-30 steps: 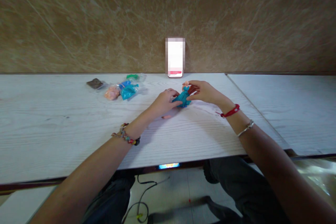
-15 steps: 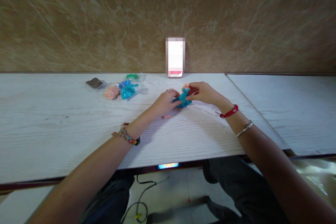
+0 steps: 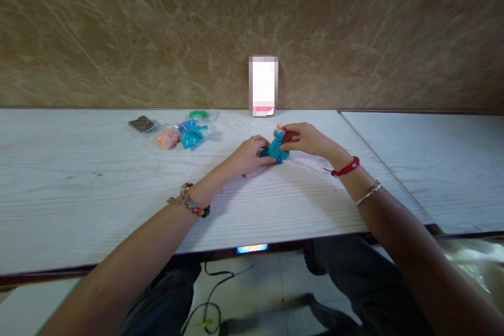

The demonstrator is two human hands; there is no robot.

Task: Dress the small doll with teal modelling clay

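Observation:
Both my hands meet on a small teal clay figure [image 3: 275,150] standing on the white wood-grain table [image 3: 98,205]. My left hand [image 3: 249,153] pinches its lower left side with closed fingers. My right hand [image 3: 305,138] grips the top of the figure, where a small pink ball [image 3: 279,127] of clay sits like a head. Just in front of my left hand a small pink clay piece [image 3: 249,174] lies on the table.
To the left at the back lie small bags of clay: brown [image 3: 142,124], peach [image 3: 167,138], teal [image 3: 192,136], blue [image 3: 186,126] and green [image 3: 198,114]. A blurred white card [image 3: 263,86] leans on the marbled wall. A second table [image 3: 425,157] adjoins on the right.
The teal figure and both hands have shifted slightly; my right hand's fingers have moved a little on the figure's top. Everything else lies as before.

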